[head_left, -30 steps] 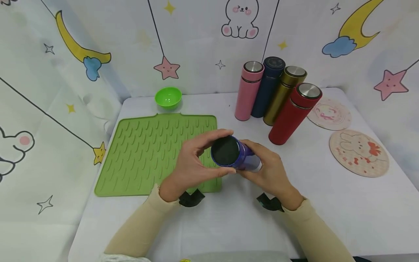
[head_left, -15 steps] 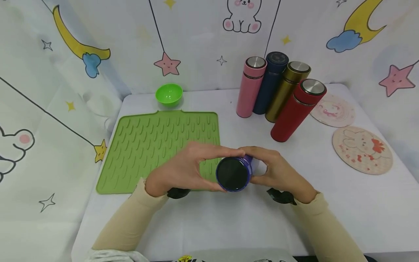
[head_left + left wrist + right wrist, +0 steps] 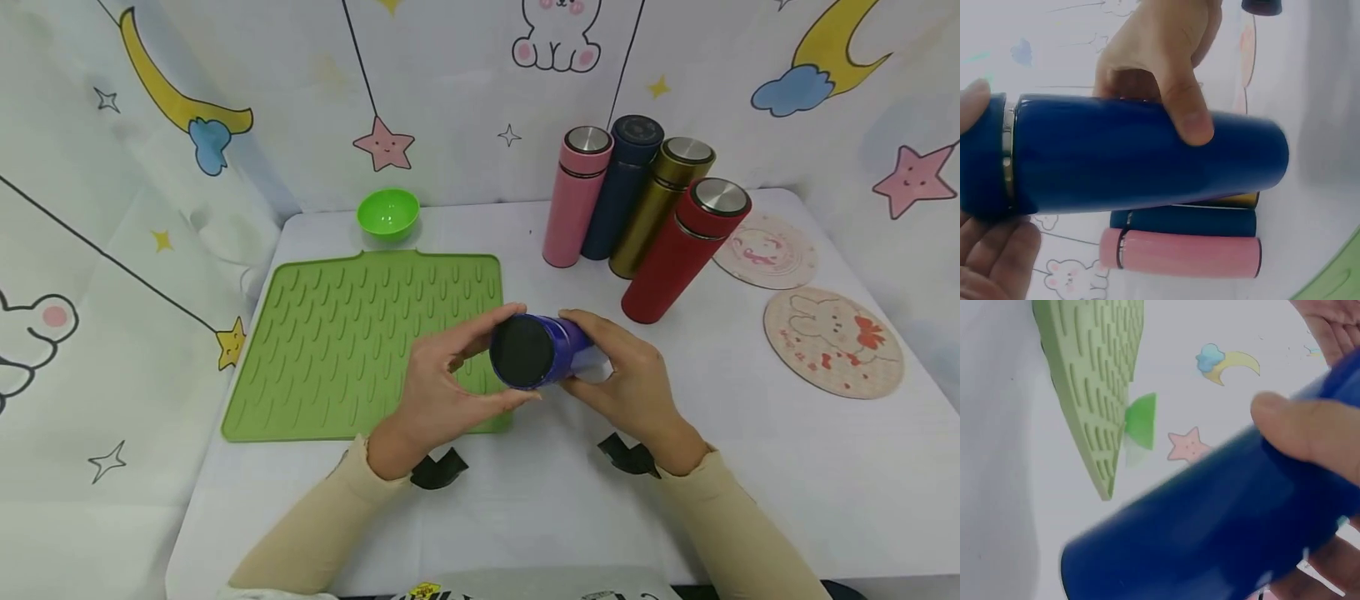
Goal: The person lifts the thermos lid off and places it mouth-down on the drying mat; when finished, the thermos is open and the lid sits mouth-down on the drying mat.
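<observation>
A blue thermos bottle (image 3: 1147, 156) is held off the table in both hands. Its lid has a dark top (image 3: 522, 352), which faces up toward the head camera, and the body leans away to the right. My left hand (image 3: 435, 383) grips round the lid, thumb on one side and fingers on the other. Round the body curls my right hand (image 3: 637, 383); its thumb (image 3: 1194, 122) presses the bottle's side in the left wrist view. The lid sits against the body, with a silver ring (image 3: 1009, 159) between them. The bottle's lower end is mostly hidden in the head view.
Pink (image 3: 576, 200), navy (image 3: 622, 187), gold (image 3: 660, 208) and red (image 3: 678, 254) thermoses stand at the back right. Two round coasters, one pale pink (image 3: 772, 250) and one with a rabbit (image 3: 832, 342), lie beyond. A green ribbed mat (image 3: 337, 350) and green bowl (image 3: 387, 214) occupy the left.
The thermos dipped toward me with its lid tilting further into view, then came back up and away. My left hand turned about the lid and back; both hands kept their grip.
</observation>
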Demonstrator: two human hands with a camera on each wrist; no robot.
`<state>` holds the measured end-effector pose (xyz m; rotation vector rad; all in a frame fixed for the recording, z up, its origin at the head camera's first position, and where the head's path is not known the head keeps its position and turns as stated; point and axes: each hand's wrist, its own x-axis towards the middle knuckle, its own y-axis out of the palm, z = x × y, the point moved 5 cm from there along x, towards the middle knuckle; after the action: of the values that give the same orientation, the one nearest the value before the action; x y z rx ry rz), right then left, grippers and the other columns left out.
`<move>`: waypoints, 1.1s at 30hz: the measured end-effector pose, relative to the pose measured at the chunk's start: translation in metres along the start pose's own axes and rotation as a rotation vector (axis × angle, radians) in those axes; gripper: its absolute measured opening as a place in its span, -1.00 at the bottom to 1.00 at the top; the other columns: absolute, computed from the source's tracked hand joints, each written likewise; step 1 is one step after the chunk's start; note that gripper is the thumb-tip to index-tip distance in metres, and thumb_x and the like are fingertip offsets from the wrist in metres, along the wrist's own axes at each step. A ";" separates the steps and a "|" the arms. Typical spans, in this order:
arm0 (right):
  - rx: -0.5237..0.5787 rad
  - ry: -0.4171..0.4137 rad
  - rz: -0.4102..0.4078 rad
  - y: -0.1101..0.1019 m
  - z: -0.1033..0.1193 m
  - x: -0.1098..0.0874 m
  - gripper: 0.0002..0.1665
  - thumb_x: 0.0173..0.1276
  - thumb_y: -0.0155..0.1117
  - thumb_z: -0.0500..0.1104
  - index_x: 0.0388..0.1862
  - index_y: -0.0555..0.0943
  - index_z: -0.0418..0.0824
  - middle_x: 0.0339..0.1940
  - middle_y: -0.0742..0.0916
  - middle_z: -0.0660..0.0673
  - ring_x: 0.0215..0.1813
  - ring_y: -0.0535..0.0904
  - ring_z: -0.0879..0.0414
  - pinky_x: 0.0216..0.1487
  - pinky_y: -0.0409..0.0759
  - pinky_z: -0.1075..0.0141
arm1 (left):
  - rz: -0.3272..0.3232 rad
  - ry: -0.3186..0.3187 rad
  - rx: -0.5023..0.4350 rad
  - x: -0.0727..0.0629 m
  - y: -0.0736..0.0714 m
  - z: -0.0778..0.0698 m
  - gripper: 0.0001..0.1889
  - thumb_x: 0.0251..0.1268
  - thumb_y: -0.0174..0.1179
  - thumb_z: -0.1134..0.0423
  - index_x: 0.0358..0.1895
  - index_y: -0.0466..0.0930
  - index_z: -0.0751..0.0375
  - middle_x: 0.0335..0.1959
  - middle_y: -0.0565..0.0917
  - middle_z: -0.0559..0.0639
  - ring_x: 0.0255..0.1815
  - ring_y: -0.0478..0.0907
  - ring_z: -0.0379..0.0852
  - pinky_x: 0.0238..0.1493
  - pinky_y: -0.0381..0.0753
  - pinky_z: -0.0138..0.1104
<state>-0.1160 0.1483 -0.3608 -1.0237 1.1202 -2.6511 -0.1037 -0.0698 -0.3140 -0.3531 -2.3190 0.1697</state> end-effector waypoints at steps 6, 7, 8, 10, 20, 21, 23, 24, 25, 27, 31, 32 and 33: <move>0.045 0.001 0.090 0.000 -0.006 -0.001 0.02 -0.20 0.83 -0.28 0.35 0.62 -0.14 0.20 0.79 -0.15 0.22 0.74 -0.10 0.43 0.54 0.43 | 0.156 -0.084 -0.054 0.005 -0.004 0.001 -0.01 -0.23 0.69 0.48 0.43 0.42 0.48 0.32 0.64 0.34 0.36 0.64 0.06 0.30 0.70 -0.21; 0.055 0.004 0.116 0.000 -0.007 -0.001 0.03 -0.21 0.83 -0.28 0.36 0.61 -0.13 0.21 0.78 -0.14 0.23 0.73 -0.09 0.42 0.58 0.36 | 0.199 -0.088 -0.064 0.007 -0.005 0.000 0.00 -0.21 0.68 0.48 0.46 0.39 0.48 0.35 0.61 0.34 0.39 0.61 0.08 0.34 0.67 -0.20; 0.061 0.006 0.145 0.001 -0.008 -0.002 0.05 -0.21 0.84 -0.27 0.37 0.61 -0.12 0.22 0.78 -0.13 0.24 0.73 -0.08 0.39 0.63 0.27 | 0.246 -0.087 -0.073 0.009 -0.006 -0.001 0.00 -0.18 0.68 0.48 0.47 0.37 0.48 0.38 0.59 0.34 0.42 0.59 0.09 0.36 0.64 -0.20; 0.095 0.008 0.214 0.002 -0.010 -0.004 0.07 -0.22 0.84 -0.28 0.39 0.59 -0.10 0.25 0.77 -0.12 0.27 0.71 -0.09 0.32 0.69 0.07 | 0.350 -0.058 -0.073 0.014 -0.006 -0.006 -0.02 -0.13 0.67 0.44 0.47 0.37 0.48 0.40 0.57 0.32 0.44 0.57 0.10 0.40 0.62 -0.20; 0.266 -0.071 0.366 0.000 -0.010 -0.009 -0.02 -0.10 0.79 -0.28 0.39 0.60 -0.08 0.28 0.75 -0.08 0.32 0.67 0.03 0.39 0.54 0.51 | 0.645 0.131 0.055 0.019 0.004 -0.026 -0.22 0.15 0.56 0.26 0.43 0.44 0.40 0.36 0.64 0.20 0.38 0.62 -0.05 0.39 0.61 -0.35; 0.269 -0.077 0.362 0.000 -0.011 -0.009 -0.01 -0.10 0.79 -0.29 0.39 0.59 -0.08 0.29 0.74 -0.08 0.33 0.67 0.04 0.39 0.52 0.53 | 0.633 0.141 0.058 0.018 0.005 -0.025 -0.23 0.14 0.57 0.26 0.42 0.45 0.41 0.35 0.65 0.21 0.37 0.63 -0.04 0.38 0.61 -0.36; 0.261 -0.077 0.342 -0.001 -0.012 -0.009 0.02 -0.14 0.80 -0.31 0.39 0.59 -0.09 0.28 0.74 -0.09 0.33 0.67 0.02 0.39 0.50 0.55 | 0.582 0.152 0.063 0.016 0.006 -0.024 -0.24 0.10 0.59 0.29 0.38 0.48 0.42 0.33 0.66 0.24 0.35 0.65 -0.02 0.36 0.63 -0.35; 0.249 -0.070 0.328 -0.002 -0.013 -0.009 0.04 -0.17 0.81 -0.32 0.39 0.59 -0.09 0.28 0.75 -0.09 0.33 0.67 0.01 0.39 0.49 0.57 | 0.546 0.150 0.067 0.015 0.006 -0.023 -0.24 0.06 0.60 0.30 0.37 0.50 0.43 0.32 0.66 0.25 0.34 0.66 -0.01 0.35 0.64 -0.35; 0.236 -0.067 0.308 -0.002 -0.013 -0.009 0.06 -0.20 0.82 -0.32 0.39 0.59 -0.10 0.27 0.75 -0.10 0.32 0.68 -0.01 0.39 0.47 0.58 | 0.501 0.143 0.079 0.014 0.007 -0.021 -0.23 0.02 0.62 0.31 0.35 0.51 0.43 0.31 0.67 0.26 0.32 0.67 0.00 0.34 0.65 -0.34; 0.189 -0.059 0.256 -0.002 -0.015 -0.009 0.09 -0.25 0.84 -0.31 0.38 0.60 -0.12 0.25 0.76 -0.11 0.28 0.70 -0.05 0.39 0.44 0.61 | 0.392 0.108 0.108 0.012 0.007 -0.017 -0.20 -0.06 0.65 0.33 0.34 0.53 0.44 0.27 0.70 0.27 0.27 0.71 0.00 0.29 0.69 -0.34; 0.081 -0.053 0.140 -0.002 -0.015 -0.009 0.07 -0.25 0.86 -0.24 0.36 0.61 -0.17 0.20 0.78 -0.15 0.21 0.73 -0.09 0.44 0.36 0.64 | 0.162 0.004 0.165 0.006 0.009 -0.010 -0.18 -0.17 0.69 0.33 0.30 0.58 0.39 0.18 0.75 0.25 0.15 0.77 0.00 0.15 0.76 -0.35; 0.055 -0.049 0.119 -0.001 -0.015 -0.010 0.07 -0.24 0.87 -0.22 0.36 0.61 -0.17 0.20 0.78 -0.16 0.21 0.74 -0.10 0.44 0.35 0.65 | 0.121 -0.019 0.167 0.004 0.010 -0.008 -0.18 -0.18 0.70 0.32 0.30 0.59 0.38 0.17 0.76 0.25 0.14 0.78 0.00 0.13 0.76 -0.35; 0.037 -0.043 0.103 -0.001 -0.015 -0.010 0.07 -0.24 0.87 -0.20 0.36 0.61 -0.17 0.20 0.78 -0.16 0.21 0.74 -0.10 0.45 0.34 0.65 | 0.088 -0.036 0.169 0.003 0.010 -0.007 -0.18 -0.19 0.70 0.33 0.30 0.59 0.36 0.16 0.76 0.24 0.14 0.78 0.00 0.12 0.77 -0.34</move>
<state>-0.1171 0.1611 -0.3732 -0.9848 1.0812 -2.5476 -0.0984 -0.0595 -0.3094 -0.3692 -2.3064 0.4162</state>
